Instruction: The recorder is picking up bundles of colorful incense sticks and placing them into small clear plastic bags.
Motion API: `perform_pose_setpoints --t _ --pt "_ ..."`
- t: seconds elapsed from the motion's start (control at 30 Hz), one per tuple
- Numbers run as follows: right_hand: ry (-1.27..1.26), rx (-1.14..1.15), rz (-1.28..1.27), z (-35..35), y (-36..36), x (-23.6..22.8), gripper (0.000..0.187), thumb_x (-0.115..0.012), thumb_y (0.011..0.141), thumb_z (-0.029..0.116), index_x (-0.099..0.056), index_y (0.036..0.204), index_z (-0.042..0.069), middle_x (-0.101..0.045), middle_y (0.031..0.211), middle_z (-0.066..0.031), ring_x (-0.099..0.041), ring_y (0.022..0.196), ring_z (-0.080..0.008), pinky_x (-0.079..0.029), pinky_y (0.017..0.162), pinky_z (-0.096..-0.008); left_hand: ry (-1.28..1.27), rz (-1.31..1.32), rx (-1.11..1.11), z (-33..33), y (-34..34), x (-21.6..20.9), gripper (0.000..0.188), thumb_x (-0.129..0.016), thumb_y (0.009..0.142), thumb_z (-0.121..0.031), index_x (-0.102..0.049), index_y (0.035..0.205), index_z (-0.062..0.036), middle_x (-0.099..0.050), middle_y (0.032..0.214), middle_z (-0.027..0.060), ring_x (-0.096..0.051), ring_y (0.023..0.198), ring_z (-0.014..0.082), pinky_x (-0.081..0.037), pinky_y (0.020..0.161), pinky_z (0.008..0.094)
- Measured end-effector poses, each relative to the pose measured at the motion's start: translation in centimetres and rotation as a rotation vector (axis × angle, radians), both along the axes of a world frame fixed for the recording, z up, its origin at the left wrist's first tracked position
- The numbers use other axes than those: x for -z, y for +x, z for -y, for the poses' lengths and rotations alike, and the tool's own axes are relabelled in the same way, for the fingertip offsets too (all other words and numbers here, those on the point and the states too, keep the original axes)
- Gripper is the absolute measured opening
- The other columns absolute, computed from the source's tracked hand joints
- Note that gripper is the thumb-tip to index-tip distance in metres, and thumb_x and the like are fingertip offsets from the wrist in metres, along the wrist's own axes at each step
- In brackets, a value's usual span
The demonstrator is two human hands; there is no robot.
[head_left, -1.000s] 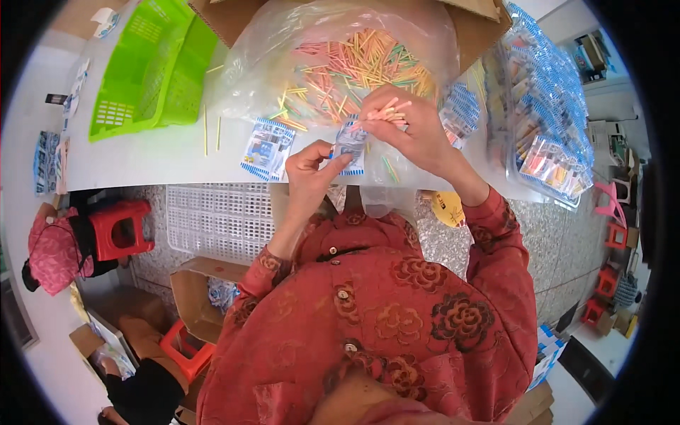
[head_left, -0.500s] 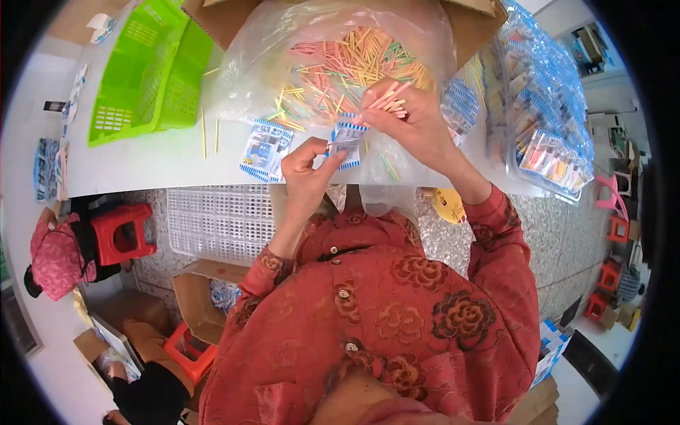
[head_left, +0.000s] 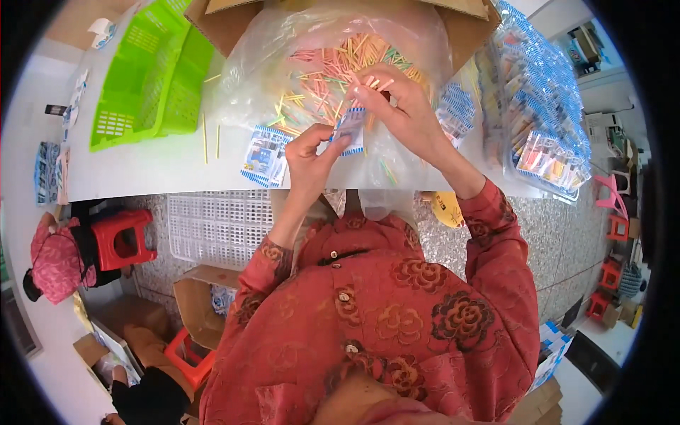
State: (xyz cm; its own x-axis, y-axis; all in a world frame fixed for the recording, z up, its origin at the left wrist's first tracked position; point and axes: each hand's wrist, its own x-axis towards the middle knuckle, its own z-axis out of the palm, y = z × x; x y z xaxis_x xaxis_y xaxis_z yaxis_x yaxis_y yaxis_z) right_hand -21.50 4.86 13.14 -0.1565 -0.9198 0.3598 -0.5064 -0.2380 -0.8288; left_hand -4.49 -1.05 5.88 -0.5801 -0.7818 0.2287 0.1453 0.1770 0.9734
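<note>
My left hand (head_left: pixel 309 157) is closed on a small blue-and-white plastic packet (head_left: pixel 350 127), thumb across its front. Just above the packet's upper end, my right hand (head_left: pixel 407 117) grips a bunch of thin pink and pale yellow sticks (head_left: pixel 383 86). The fingertips of that hand are at the packet's top edge; whether any stick is inside is hidden. Behind both hands a heap of pink, yellow and green sticks (head_left: pixel 316 83) spills in a clear plastic bag (head_left: pixel 244 81). Another blue-and-white packet (head_left: pixel 265 156) lies flat on the table, left of my left hand.
A bright green basket (head_left: pixel 131 113) stands at the left, and a cardboard box (head_left: pixel 471 32) is behind the bag. At the right, a clear tub (head_left: pixel 506 152) is heaped with filled packets (head_left: pixel 545 92). A white crate (head_left: pixel 212 227) sits below the table edge. Other people are at the far left.
My right hand has moved slightly left and up with the sticks, closer over the packet's top. My left hand has raised the packet a little.
</note>
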Motion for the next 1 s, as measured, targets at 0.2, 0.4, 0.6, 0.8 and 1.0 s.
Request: perform_pose_setpoints --t 0.2,0.4,0.6,0.8,1.0 --pt "-0.017 -0.088 0.274 0.5 0.3 0.7 0.022 -0.05 0.092 0.016 -0.065 0.094 0.0 -0.058 0.111 -0.0064 -0.054 0.096 -0.0118 -0.043 0.083 -0.0271 0.115 -0.049 0.029 0.2 -1.0 -0.3 0.008 -0.067 0.077 -0.001 -0.066 0.085 0.0023 -0.063 0.076 0.0033 -0.054 0.07 0.0067 -0.042 0.064 0.0212" --pt "0.1 -0.104 0.381 0.5 0.3 1.0 0.023 -0.049 0.092 0.017 -0.065 0.102 0.003 -0.052 0.122 -0.0058 -0.051 0.106 -0.0129 -0.039 0.09 -0.0284 0.183 -0.028 0.058 0.4 -1.1 0.0 0.011 -0.065 0.08 -0.003 -0.067 0.09 0.0016 -0.064 0.081 0.0038 -0.055 0.073 0.0065 -0.043 0.067 0.0211" --pt "0.121 -0.217 0.506 0.3 -0.3 -0.2 0.025 -0.047 0.093 0.015 -0.061 0.109 0.003 -0.056 0.117 -0.0057 -0.051 0.107 -0.0113 -0.039 0.091 -0.0275 0.258 -0.086 0.097 0.6 -0.8 0.4 0.013 -0.063 0.083 -0.004 -0.067 0.095 0.0011 -0.065 0.086 0.0027 -0.055 0.075 0.0054 -0.044 0.068 0.0202" --pt "0.205 -0.203 0.41 0.4 -0.8 0.1 0.027 -0.044 0.095 0.017 -0.059 0.111 0.002 -0.059 0.112 -0.0047 -0.052 0.104 -0.0107 -0.041 0.089 -0.0268 0.312 -0.114 0.156 0.2 -0.8 0.0 0.014 -0.062 0.084 -0.004 -0.066 0.097 0.0023 -0.066 0.089 0.0032 -0.056 0.078 0.0051 -0.047 0.07 0.0205" --pt "0.117 -0.208 0.486 0.5 0.2 0.2 0.034 -0.046 0.095 0.022 -0.05 0.122 0.002 -0.059 0.11 -0.0057 -0.054 0.099 -0.0105 -0.043 0.086 -0.0257 0.397 -0.146 0.186 0.4 -0.5 -0.3 0.019 -0.061 0.085 -0.004 -0.062 0.103 0.003 -0.066 0.092 0.0048 -0.059 0.079 0.0062 -0.048 0.071 0.0209"
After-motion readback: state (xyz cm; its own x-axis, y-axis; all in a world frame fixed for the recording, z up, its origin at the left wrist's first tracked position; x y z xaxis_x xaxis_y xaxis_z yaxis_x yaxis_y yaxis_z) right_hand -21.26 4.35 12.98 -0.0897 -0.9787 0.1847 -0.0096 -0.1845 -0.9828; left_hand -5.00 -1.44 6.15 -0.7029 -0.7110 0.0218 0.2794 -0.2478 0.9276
